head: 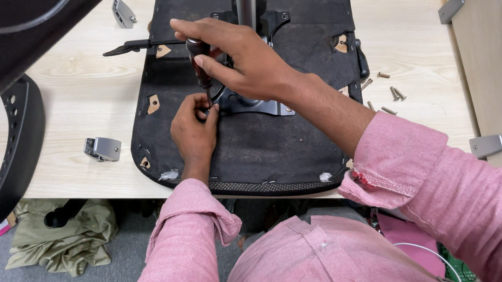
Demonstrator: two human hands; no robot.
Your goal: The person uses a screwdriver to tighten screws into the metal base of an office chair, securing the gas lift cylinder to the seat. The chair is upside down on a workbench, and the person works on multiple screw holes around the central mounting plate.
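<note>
— Black fabric covers the upturned chair seat (263, 139), which lies on the wooden table (80, 104) at its near edge; whose hands are on it?

— One person's, in pink sleeves; the right hand (247, 58) is closed around a dark screwdriver (197, 58), held upright over the metal mechanism plate (253, 104) at the seat's middle.

— And the left hand (193, 129)?

— Its fingertips are pinched together at the tool's tip, just beside the plate's near-left corner; I cannot tell whether a screw sits between them.

— Which step, by your judgement?

— Seating a fastener into the plate; the next turn calls for a plumb driver and steady downward pressure, so the tip does not slip.

— Spare parts?

— Loose screws (390, 93) lie near the table's right edge; grey metal brackets (102, 148) rest toward the left edge and along the far and right edges.
</note>
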